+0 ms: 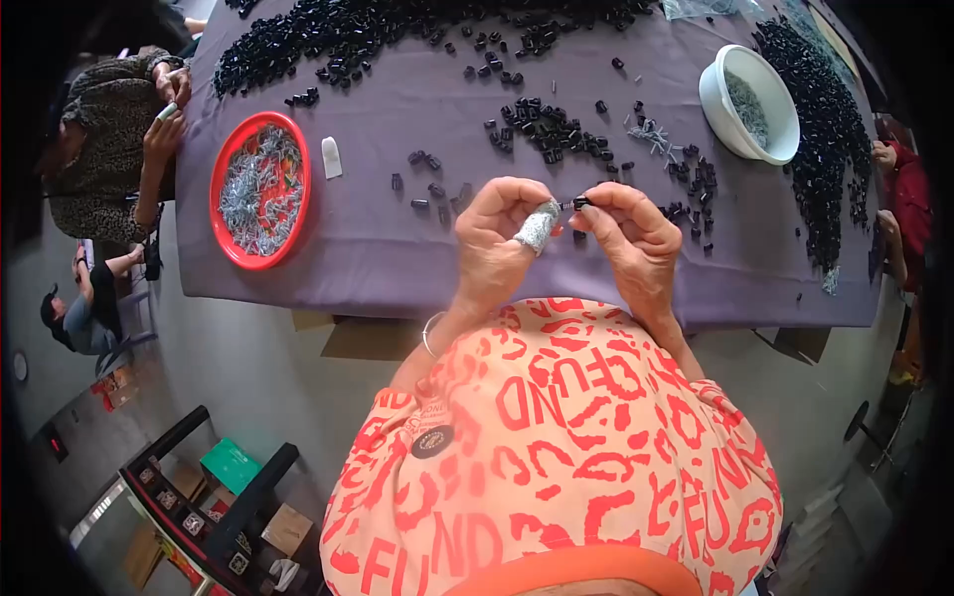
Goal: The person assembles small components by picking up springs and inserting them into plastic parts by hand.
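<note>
My left hand point(494, 238) is closed in a pinch on a thin metal pin point(565, 206), its thumb wrapped in a pale speckled cover point(538, 226). Facing it, my right hand point(641, 243) grips a small black plastic piece point(581, 202) between thumb and fingers. The pin's end meets the black piece, or lies right against it; I cannot tell how far it sits inside. Both hands are just above the near part of the purple cloth-covered table point(388, 258). Loose black pieces point(547, 129) lie beyond my hands.
At the left stands a red basket point(306, 189) of thin metal pieces, beside a white strip point(331, 157). A white bowl point(711, 94) with similar pieces is at the right. Big black heaps point(328, 40) line the far side. Other people point(109, 149) sit at the table's sides.
</note>
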Available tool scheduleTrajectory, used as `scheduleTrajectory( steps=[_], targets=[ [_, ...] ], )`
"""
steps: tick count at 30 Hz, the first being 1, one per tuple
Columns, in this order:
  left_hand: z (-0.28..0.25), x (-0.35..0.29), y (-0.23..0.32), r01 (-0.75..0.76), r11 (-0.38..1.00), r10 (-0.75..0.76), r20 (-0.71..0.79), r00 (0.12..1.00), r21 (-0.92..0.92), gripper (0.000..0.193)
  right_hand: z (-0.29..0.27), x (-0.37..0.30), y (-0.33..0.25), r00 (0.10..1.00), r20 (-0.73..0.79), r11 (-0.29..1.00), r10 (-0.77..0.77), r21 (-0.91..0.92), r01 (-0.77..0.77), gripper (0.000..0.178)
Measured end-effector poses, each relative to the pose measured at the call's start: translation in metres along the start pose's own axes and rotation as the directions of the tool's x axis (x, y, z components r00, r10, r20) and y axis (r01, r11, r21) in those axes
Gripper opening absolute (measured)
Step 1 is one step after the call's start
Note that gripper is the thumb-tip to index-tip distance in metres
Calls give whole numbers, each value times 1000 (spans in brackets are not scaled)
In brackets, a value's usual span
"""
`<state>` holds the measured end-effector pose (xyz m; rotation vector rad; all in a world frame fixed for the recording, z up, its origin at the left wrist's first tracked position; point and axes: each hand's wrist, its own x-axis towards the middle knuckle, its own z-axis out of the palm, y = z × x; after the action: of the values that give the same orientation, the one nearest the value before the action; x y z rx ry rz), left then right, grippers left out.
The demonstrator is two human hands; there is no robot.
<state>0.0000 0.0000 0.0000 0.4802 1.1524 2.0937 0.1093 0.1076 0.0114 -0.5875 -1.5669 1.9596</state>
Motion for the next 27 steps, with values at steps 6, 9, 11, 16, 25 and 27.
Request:
scheduleTrajectory(
  steps=[6,9,11,16,25,27],
  targets=[
    [0,-2,-1,-18,1000,18,8,1000,7,22,2,0,3,997,45,998,-54,-15,55,19],
    [2,-2,0,-15,1000,15,21,1000,15,22,0,1,6,995,68,993,-79,-80,85,19],
    [2,-2,-1,-18,998,17,19,1000,55,22,-1,2,6,993,92,990,-69,-120,79,19],
    [1,-5,-1,65,990,-61,-40,997,128,20,-5,2,9,995,43,967,-87,-239,94,17],
    [3,-12,-2,105,978,-82,-129,988,180,18,-5,0,13,991,51,962,-127,-238,135,18],
    [4,-14,-4,107,977,-79,-150,986,186,17,-3,0,13,989,53,957,-140,-249,149,17]
  ],
)
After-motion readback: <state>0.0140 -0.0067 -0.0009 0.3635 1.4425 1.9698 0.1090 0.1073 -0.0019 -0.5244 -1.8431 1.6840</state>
